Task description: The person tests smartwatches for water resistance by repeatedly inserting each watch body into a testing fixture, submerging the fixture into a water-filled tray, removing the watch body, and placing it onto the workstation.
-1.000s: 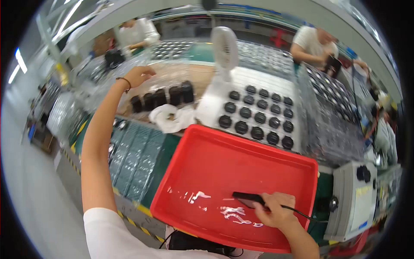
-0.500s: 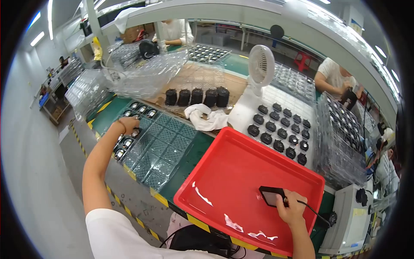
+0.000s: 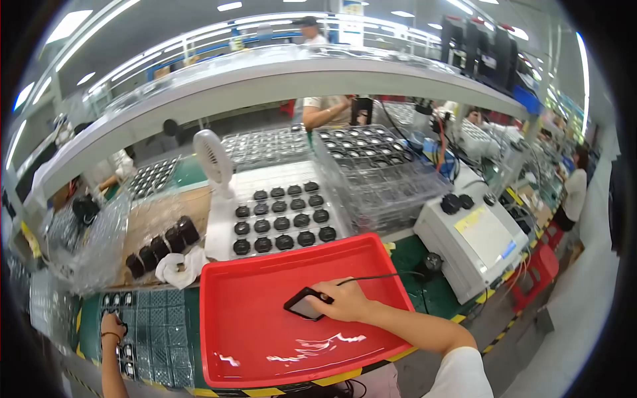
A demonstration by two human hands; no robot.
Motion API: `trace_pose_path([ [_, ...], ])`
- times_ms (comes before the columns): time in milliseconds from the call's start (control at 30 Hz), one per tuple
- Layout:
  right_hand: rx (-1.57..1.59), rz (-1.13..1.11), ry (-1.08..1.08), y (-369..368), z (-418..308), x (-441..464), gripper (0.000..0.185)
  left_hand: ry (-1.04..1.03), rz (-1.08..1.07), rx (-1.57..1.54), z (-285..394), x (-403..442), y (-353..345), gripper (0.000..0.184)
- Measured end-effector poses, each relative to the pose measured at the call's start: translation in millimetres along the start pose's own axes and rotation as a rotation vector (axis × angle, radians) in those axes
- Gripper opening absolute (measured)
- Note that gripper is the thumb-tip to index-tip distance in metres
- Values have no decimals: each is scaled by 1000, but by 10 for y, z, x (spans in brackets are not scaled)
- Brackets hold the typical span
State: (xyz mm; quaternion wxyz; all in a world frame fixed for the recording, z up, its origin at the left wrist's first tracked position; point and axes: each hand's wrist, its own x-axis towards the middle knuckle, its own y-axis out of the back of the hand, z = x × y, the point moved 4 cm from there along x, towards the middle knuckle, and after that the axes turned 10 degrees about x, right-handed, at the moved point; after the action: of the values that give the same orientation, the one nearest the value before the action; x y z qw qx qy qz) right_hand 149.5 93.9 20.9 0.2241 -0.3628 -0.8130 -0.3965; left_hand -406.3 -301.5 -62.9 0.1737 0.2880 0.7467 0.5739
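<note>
My right hand (image 3: 346, 302) is closed around a flat black rectangular device (image 3: 302, 304) with a grey face, held over the red tray (image 3: 229, 285). A black cable (image 3: 385, 275) runs from that hand toward the right. At the far left, my left hand (image 3: 113, 324) reaches down to a clear compartment tray (image 3: 162, 331) on the green table mat. Its fingers are curled, and whatever they hold is hidden. Small black parts with light centres (image 3: 118, 299) sit in the tray's left compartments, above and below this hand.
Rows of black round parts (image 3: 284, 241) stand on a white board behind the red tray. Stacked clear trays (image 3: 378, 179), a white box-shaped machine (image 3: 471, 232), a small fan (image 3: 212, 158) and a white cloth (image 3: 182, 267) surround it. A co-worker (image 3: 325, 111) is across the bench.
The view has swung to the right, bringing the white machine and the aisle into sight. My left hand remains at the compartment tray; my right hand still holds the device over the red tray.
</note>
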Motion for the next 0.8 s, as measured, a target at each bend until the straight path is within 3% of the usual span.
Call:
trace_pose_path([
  [67,14,-5,-48,14,10,-4,21,-64,71,55,141,237,70,39],
  [133,106,-12,-155,-23,65,-12,24,287,128,-1362,689,199,539,25],
  [167,111,-2,-160,-41,84,-22,24,293,194,-1766,888,328,478,16],
  [200,165,-1,-216,-54,126,-23,24,115,76,-2061,1410,172,946,21],
  [267,220,-1,-275,-57,140,-21,24,55,-257,-2320,2218,9,1314,24],
  [333,396,-60,-551,-85,196,-41,24,-89,-610,-2426,3014,-340,1808,27],
  [433,582,33,-685,-222,416,-118,23,23,-1086,-2572,3875,-702,2145,22],
  [500,708,68,-794,-311,628,-144,22,-18,-1359,-2600,4292,-898,2259,23],
  [567,806,103,-902,-274,687,-175,21,-101,-1391,-2511,4564,-1047,2346,20],
  [600,1008,183,-1053,-255,654,-183,20,-106,-1414,-2527,4640,-1056,2309,20],
  [667,1238,271,-1255,-226,600,-185,20,-343,-1423,-2381,4730,-1067,2244,22],
  [800,1353,273,-1291,-191,476,-166,22,-302,-1290,-2329,4708,-1107,2073,30],
])
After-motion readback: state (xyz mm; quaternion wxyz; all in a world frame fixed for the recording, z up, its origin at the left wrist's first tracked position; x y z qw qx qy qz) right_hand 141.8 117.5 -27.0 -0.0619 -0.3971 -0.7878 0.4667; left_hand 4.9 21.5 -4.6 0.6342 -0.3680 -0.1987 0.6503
